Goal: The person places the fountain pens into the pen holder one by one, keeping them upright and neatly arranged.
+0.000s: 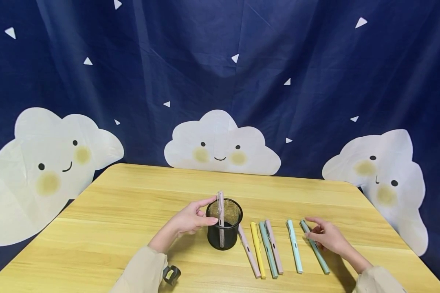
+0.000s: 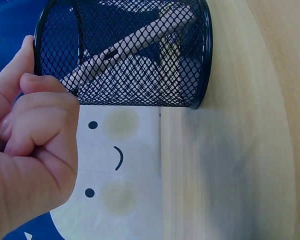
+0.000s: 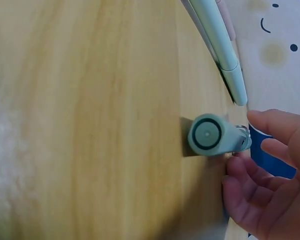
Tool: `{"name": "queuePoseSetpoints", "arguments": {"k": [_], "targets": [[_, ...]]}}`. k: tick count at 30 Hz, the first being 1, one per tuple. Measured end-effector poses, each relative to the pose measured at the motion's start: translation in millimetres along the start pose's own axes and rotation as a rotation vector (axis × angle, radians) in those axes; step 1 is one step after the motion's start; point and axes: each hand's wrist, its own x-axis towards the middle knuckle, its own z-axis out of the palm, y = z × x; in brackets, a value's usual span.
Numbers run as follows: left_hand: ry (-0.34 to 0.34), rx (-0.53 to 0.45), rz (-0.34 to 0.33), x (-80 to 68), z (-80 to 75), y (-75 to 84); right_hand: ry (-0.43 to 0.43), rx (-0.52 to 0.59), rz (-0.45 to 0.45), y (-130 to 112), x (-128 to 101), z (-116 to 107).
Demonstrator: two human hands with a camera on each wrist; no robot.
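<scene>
A black mesh pen holder [image 1: 225,238] stands mid-table with a pale pink pen [image 1: 221,207] leaning inside it. At its left rim, my left hand [image 1: 188,217] grips the holder between thumb and index finger; the other fingers curl in toward the palm in the left wrist view. On the right, a green pen [image 1: 317,250] lies on the table. My right hand [image 1: 328,236] reaches over its clip end, thumb and index finger spread on either side of the cap. In the right wrist view, the pen's round end [image 3: 206,134] points toward the camera.
Between holder and right hand lie a light purple pen [image 1: 249,254], a yellow pen [image 1: 258,250], a teal pen [image 1: 268,252], a pink pen [image 1: 274,248] and a light blue pen [image 1: 294,246]. A dark blue curtain [image 1: 205,53] with clouds hangs behind the wooden table [image 1: 132,199].
</scene>
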Motion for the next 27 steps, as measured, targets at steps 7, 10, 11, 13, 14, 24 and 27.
{"name": "queuePoseSetpoints", "arguments": {"k": [7, 10, 11, 13, 14, 24, 27], "targets": [[-0.003, -0.003, 0.002, -0.4, -0.5, -0.4, -0.089, -0.064, -0.059, -3.8, 0.9, -3.5], [-0.002, 0.001, 0.003, -0.3, -0.5, -0.6, -0.118, -0.083, -0.063, -5.4, 0.9, -3.7], [-0.002, 0.003, 0.003, -0.2, -0.5, -0.6, -0.126, -0.086, -0.059, -5.8, 1.1, -3.5], [-0.003, 0.004, 0.003, -0.1, -0.4, -0.8, -0.139, -0.085, -0.043, -6.3, 1.2, -2.9], [-0.002, 0.004, 0.003, -0.1, -0.4, -1.0, -0.145, -0.085, -0.035, -6.2, 1.4, -2.6], [-0.004, 0.0, 0.004, 0.1, -0.3, -0.5, -0.17, -0.065, -0.005, -6.6, 1.4, -4.9], [0.0, 0.002, -0.003, 0.1, -0.2, 0.1, -0.166, -0.061, 0.003, -6.7, 1.2, -5.3]]}}
